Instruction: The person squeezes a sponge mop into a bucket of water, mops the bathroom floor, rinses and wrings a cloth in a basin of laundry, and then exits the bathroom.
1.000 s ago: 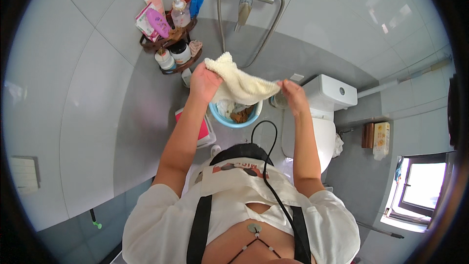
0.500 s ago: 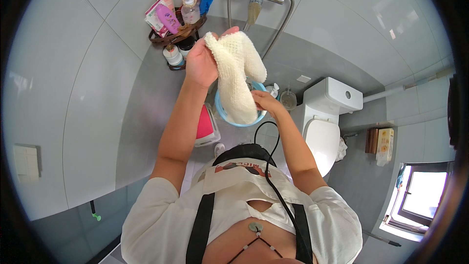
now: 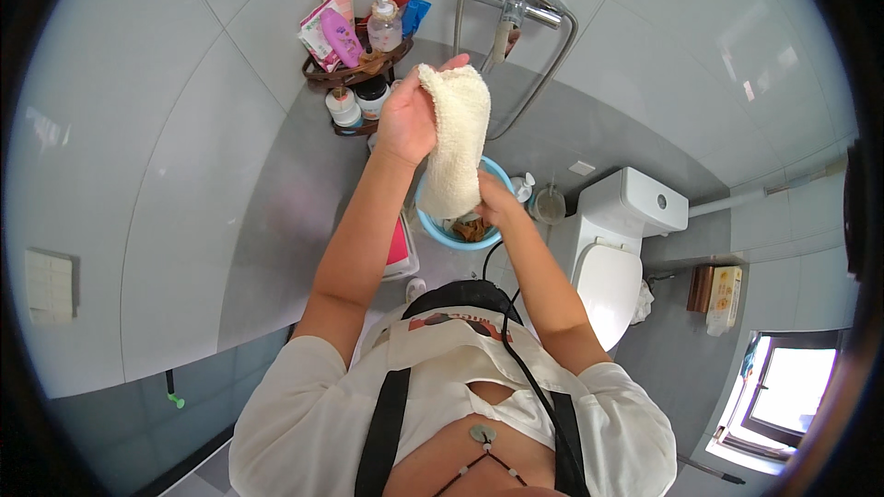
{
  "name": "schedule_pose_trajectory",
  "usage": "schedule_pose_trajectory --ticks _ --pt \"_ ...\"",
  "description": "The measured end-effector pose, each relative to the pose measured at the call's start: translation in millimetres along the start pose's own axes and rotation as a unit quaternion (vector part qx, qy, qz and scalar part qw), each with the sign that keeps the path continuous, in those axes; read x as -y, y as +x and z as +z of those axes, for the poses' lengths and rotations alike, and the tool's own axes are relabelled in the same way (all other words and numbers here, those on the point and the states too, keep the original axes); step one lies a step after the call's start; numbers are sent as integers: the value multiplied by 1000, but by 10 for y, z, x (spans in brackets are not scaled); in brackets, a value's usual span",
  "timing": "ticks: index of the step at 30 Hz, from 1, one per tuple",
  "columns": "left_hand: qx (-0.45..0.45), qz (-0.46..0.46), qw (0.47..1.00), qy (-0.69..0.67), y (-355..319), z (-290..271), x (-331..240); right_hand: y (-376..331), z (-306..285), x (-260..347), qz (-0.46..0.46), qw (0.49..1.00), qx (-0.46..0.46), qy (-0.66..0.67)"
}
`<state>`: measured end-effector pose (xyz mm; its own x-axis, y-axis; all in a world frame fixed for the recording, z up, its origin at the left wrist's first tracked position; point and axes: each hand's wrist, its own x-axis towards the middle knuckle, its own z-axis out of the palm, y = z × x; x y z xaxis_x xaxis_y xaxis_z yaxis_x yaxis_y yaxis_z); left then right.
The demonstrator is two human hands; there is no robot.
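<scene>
Cream cloth (image 3: 460, 133) hangs over the blue basin (image 3: 444, 236), long axis running from beyond its far rim back toward its middle, left hand (image 3: 410, 120) closed on the far end, right hand (image 3: 494, 200) nearer the basin at the low end, fingers curled, pinch hidden.

Nubby matt cloth (image 3: 459, 133), seemingly plastic basin (image 3: 440, 235)

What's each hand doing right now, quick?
Left hand: holding the upper end of the cream cloth, fingers mostly hidden behind it.
Right hand: holding the cloth's lower right edge, fingertips partly hidden.
</scene>
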<state>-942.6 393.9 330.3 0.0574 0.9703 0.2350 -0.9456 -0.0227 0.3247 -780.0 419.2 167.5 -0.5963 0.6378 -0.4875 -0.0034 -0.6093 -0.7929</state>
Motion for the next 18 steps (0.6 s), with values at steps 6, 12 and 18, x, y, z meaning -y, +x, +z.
schedule_pose_trajectory --ticks 6,12,18 --pt "-36 80 995 42 -195 -328 -229 -568 -427 417 -127 726 -240 -632" --pt "-96 123 974 165 -348 -551 -263 -1166 -531 1040 -262 855 -254 -368" --pt "-100 97 964 226 -279 -436 -126 -1120 -682 1186 -295 734 -383 -476"
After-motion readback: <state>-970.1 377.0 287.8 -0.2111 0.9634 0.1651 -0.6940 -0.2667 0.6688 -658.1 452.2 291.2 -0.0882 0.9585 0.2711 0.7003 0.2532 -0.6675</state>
